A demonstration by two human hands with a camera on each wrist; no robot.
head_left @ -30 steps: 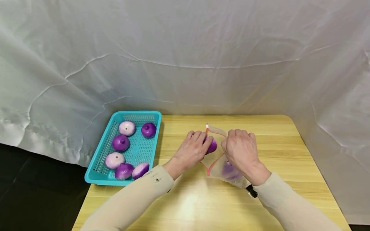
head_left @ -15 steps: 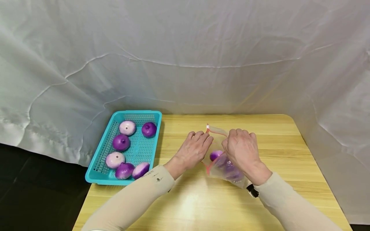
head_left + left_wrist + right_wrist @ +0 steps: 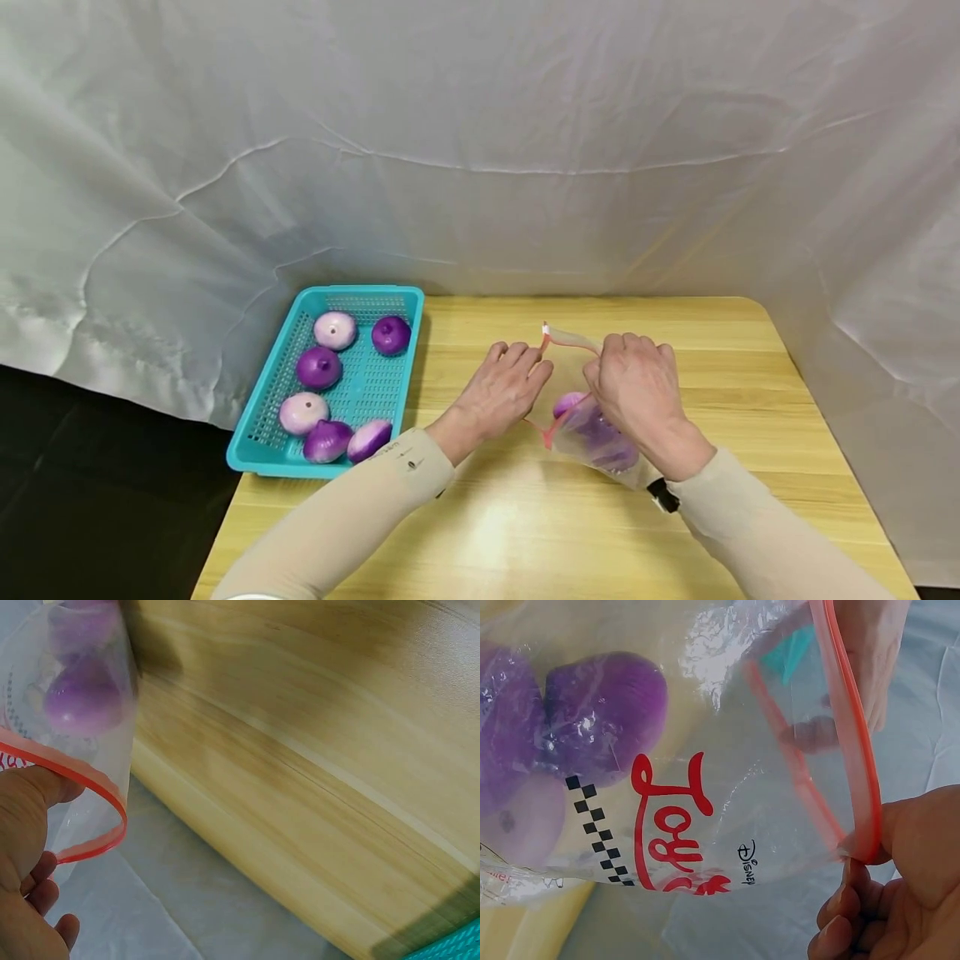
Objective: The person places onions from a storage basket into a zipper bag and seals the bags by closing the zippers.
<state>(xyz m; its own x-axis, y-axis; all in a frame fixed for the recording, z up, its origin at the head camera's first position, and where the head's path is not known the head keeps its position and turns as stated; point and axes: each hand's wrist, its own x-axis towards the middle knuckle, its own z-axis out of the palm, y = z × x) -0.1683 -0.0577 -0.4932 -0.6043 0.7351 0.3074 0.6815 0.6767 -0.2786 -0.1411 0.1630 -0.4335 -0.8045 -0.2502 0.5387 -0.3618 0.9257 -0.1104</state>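
A clear zip bag (image 3: 592, 446) with a red-edged mouth lies on the table, its mouth spread toward the left. Purple onions (image 3: 607, 712) show through its printed film; one onion (image 3: 567, 405) sits just inside the opening. My left hand (image 3: 498, 392) holds the left side of the mouth; in the left wrist view its thumb (image 3: 60, 785) lies at the red edge, with the other fingers curled below. On the opposite side my right hand (image 3: 637, 387) pinches the red edge between thumb and fingers, seen closely in the right wrist view.
A turquoise perforated basket (image 3: 417, 367) stands at the table's left, holding several purple and pale onions (image 3: 318, 367). The wooden table (image 3: 487, 533) ends at a grey cloth backdrop (image 3: 480, 225). Its left edge drops toward a dark floor (image 3: 97, 483).
The onion that was under my left hand's fingers at the mouth is now inside the bag beside the others. My left hand has let it go. Both hands stay at the mouth.
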